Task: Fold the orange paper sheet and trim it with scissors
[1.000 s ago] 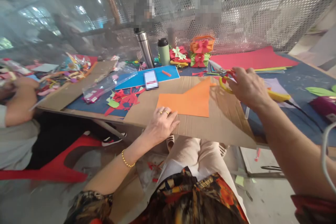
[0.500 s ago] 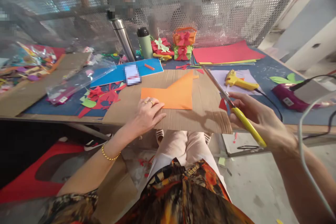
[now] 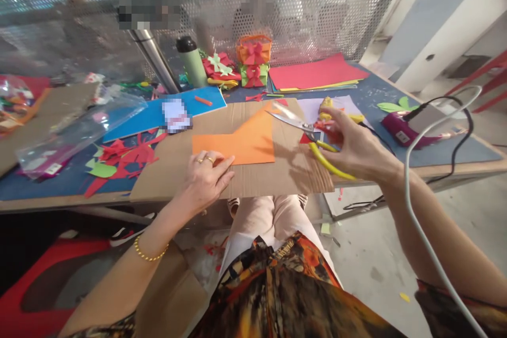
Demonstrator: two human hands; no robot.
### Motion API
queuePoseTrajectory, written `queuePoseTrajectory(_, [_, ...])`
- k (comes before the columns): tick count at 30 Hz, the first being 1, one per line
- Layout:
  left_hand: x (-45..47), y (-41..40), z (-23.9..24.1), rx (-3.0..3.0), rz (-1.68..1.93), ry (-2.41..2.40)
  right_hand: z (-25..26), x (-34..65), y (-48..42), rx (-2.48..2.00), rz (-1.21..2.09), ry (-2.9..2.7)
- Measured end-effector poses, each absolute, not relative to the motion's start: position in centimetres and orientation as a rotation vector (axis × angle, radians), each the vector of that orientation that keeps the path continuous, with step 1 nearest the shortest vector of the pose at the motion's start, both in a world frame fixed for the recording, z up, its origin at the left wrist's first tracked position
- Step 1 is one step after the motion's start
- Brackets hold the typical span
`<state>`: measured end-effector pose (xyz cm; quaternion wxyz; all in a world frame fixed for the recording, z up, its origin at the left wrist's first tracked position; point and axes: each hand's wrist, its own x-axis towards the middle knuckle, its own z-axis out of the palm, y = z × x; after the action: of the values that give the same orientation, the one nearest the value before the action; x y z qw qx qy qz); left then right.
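Daylit scene, bright and evenly exposed. Light enters from the far side through the perforated metal screen (image 3: pixel 301 16), whose upper openings are blown out to white glare. The right hand (image 3: pixel 356 142) and the scissors (image 3: pixel 304 132) cast a soft, dark shadow onto the cardboard sheet (image 3: pixel 277 179); the left hand (image 3: pixel 204 179) throws only a faint shadow beneath it. Colours of the orange paper (image 3: pixel 241 142) are saturated and well resolved. Wide-angle distortion bends the counter (image 3: pixel 455 156) edge and stretches the near forearms toward the corners. The far left is smeared by motion blur; pixelated patches mask areas at the far top.
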<state>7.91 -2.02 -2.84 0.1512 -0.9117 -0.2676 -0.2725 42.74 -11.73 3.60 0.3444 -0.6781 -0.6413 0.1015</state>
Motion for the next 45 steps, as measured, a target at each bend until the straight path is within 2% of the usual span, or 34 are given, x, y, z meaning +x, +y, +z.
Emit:
queuePoseTrajectory(3, [7.8,-2.0,-2.8,-2.659,-0.751,-0.795,3.0,43.3,-12.3,-1.675,0.462,-1.701])
queuePoseTrajectory(9, [8.0,-2.1,-2.9,-2.65,-0.759,-0.811,2.7,43.4,-13.6,-1.671,0.447,-1.643])
queuePoseTrajectory(13, [8.2,-2.5,-2.8,-2.666,-0.744,-0.816,1.6,44.1,-13.6,-1.718,0.179,-1.788])
queuePoseTrajectory(16, [8.1,-2.8,-2.4,-2.723,-0.659,-0.784,-0.2,45.0,-12.9,-1.696,0.167,-1.939])
queuePoseTrajectory(21, [7.9,-3.5,-1.6,-2.773,-0.562,-0.851,-1.7,46.2,-11.9,-1.576,-0.17,-2.19])
queuePoseTrajectory(25, [7.3,-4.2,-1.3,-2.779,-0.609,-0.791,-1.3,46.3,-12.0,-1.484,-0.195,-2.285])
queuePoseTrajectory(29, [6.8,-3.9,-1.8,-2.717,-0.778,-0.709,-0.5,45.8,-11.9,-1.542,-0.161,-2.315])
queuePoseTrajectory(35, [6.7,-3.7,-2.2,-2.697,-0.815,-0.694,1.4,45.2,-10.6,-1.639,-0.042,-2.353])
queuePoseTrajectory(45, [6.1,-3.5,-1.6,-2.787,-0.828,-0.899,3.0,45.6,-8.7,-1.718,0.004,-2.553])
